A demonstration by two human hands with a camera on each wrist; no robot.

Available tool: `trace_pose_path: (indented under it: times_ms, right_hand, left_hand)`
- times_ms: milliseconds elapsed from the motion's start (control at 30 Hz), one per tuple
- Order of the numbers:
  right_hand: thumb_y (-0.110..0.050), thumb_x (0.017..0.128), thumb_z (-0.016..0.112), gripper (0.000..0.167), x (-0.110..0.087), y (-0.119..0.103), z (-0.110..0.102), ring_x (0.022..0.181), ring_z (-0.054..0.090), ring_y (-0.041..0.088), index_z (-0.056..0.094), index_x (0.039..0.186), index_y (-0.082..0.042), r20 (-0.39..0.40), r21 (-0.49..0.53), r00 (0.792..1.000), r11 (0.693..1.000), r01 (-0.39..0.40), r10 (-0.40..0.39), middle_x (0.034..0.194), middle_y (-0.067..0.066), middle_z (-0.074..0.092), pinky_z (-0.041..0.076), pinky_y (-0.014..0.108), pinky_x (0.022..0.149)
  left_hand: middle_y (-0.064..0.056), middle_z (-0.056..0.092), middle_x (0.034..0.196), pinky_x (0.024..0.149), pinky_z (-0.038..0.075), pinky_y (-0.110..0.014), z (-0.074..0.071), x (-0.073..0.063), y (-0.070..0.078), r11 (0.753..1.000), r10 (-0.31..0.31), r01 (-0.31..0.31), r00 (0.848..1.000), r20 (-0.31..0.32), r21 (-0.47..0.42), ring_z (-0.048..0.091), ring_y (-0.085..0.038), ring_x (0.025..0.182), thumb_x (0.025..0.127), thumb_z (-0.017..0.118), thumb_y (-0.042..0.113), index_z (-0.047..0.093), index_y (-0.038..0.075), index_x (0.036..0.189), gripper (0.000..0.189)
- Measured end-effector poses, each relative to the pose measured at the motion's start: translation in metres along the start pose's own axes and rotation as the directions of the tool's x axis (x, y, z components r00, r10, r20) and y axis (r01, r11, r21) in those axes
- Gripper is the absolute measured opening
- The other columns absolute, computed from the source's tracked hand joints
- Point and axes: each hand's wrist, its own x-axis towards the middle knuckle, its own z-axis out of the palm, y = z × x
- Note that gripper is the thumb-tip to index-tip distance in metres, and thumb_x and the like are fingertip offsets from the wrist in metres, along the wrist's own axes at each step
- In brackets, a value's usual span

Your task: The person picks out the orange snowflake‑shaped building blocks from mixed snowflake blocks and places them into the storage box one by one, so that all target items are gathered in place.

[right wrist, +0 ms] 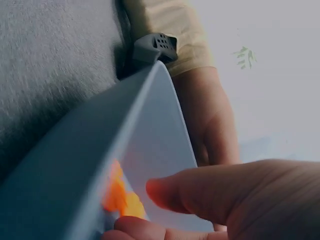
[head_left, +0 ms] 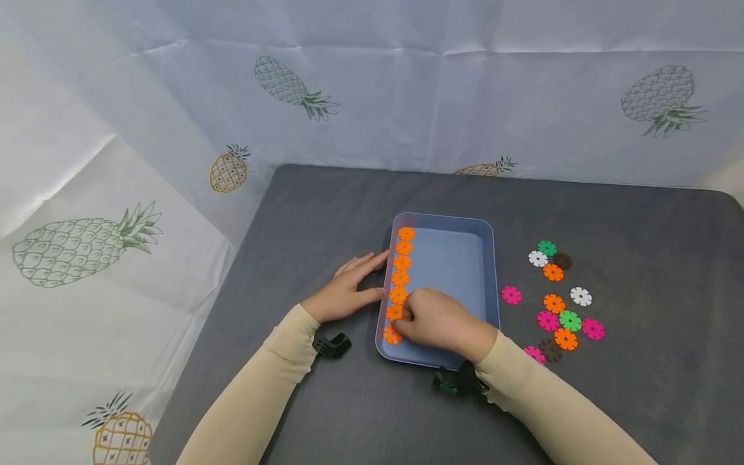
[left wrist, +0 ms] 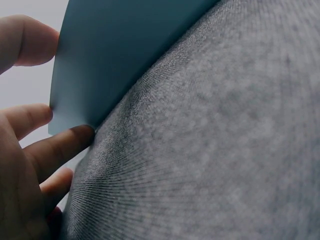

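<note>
A blue rectangular tray [head_left: 482, 271] lies on the table, with orange notched discs [head_left: 400, 278] lined up along its left inner side. My left hand [head_left: 347, 289] rests against the tray's left side with its fingers spread. In the left wrist view, fingertips [left wrist: 82, 134] touch the tray's outer wall [left wrist: 100, 65]. Over the lower left of the tray is my right hand [head_left: 436, 321], fingers bent, beside the lowest orange disc [head_left: 392, 334]. In the right wrist view, thumb and finger stand apart near blurred orange discs [right wrist: 117, 192]; whether they pinch one is unclear.
Right of the tray, loose notched discs lie scattered: pink [head_left: 511, 295], white [head_left: 580, 296], green [head_left: 570, 321], brown [head_left: 551, 350] and orange [head_left: 566, 339]. Some overlap. A dark grey cloth [head_left: 343, 206] covers the table. Behind hangs a pineapple-print curtain [head_left: 378, 110]. Black wrist devices [head_left: 332, 345] sit at both cuffs.
</note>
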Motion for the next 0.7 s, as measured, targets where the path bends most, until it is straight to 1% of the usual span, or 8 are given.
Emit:
trace_pose_path:
  times_ms: [100, 233, 467, 567, 700]
  right_hand:
    - [-0.021, 0.092, 0.073, 0.048, -0.004, 0.0, -0.006, 0.045, 0.034, 0.008, 0.048, 0.051, -0.02, -0.01, 0.022, 1.0, 1.0, 0.003, -0.003, 0.048, -0.012, 0.031, 0.023, 0.024, 0.046]
    - [-0.022, 0.094, 0.072, 0.046, -0.011, 0.002, -0.019, 0.045, 0.035, 0.008, 0.052, 0.053, -0.019, -0.054, 0.032, 0.998, 0.999, 0.013, -0.012, 0.05, -0.011, 0.034, 0.025, 0.024, 0.047]
    - [-0.028, 0.097, 0.075, 0.034, -0.026, 0.015, -0.042, 0.05, 0.046, 0.012, 0.069, 0.065, -0.016, -0.124, 0.035, 0.992, 0.999, -0.029, 0.034, 0.056, -0.006, 0.048, 0.037, 0.028, 0.05]
    - [-0.029, 0.098, 0.074, 0.032, -0.033, 0.02, -0.05, 0.051, 0.048, 0.013, 0.072, 0.069, -0.015, -0.149, 0.05, 0.988, 0.998, -0.036, 0.043, 0.057, -0.004, 0.052, 0.039, 0.029, 0.051]
    - [-0.03, 0.097, 0.074, 0.029, -0.044, 0.027, -0.058, 0.053, 0.049, 0.014, 0.073, 0.072, -0.016, -0.173, 0.037, 0.982, 0.997, -0.074, 0.079, 0.06, -0.005, 0.055, 0.041, 0.03, 0.051]
  left_hand:
    - [-0.002, 0.039, 0.168, 0.131, 0.003, -0.053, 0.0, 0.0, 0.001, 1.0, 0.0, 0.0, 1.0, -0.002, -0.002, 0.015, -0.028, 0.162, 0.105, 0.062, 0.035, 0.027, 0.024, 0.169, 0.074]
    - [-0.001, 0.039, 0.168, 0.131, 0.003, -0.053, -0.001, -0.001, 0.003, 1.0, -0.004, 0.004, 1.0, 0.0, -0.003, 0.015, -0.028, 0.162, 0.105, 0.062, 0.035, 0.026, 0.024, 0.169, 0.074]
    - [-0.001, 0.038, 0.168, 0.131, 0.002, -0.054, -0.003, 0.0, 0.004, 1.0, -0.01, 0.01, 1.0, 0.01, 0.001, 0.013, -0.029, 0.163, 0.104, 0.062, 0.037, 0.026, 0.025, 0.169, 0.075]
    - [-0.002, 0.039, 0.168, 0.13, 0.001, -0.055, -0.003, 0.0, 0.004, 1.0, -0.011, 0.011, 1.0, 0.005, 0.001, 0.013, -0.029, 0.163, 0.104, 0.063, 0.036, 0.026, 0.025, 0.169, 0.076]
    - [-0.001, 0.036, 0.17, 0.13, 0.001, -0.055, -0.001, -0.003, 0.004, 1.0, -0.021, 0.021, 1.0, 0.006, -0.005, 0.014, -0.028, 0.163, 0.104, 0.063, 0.036, 0.026, 0.026, 0.169, 0.076]
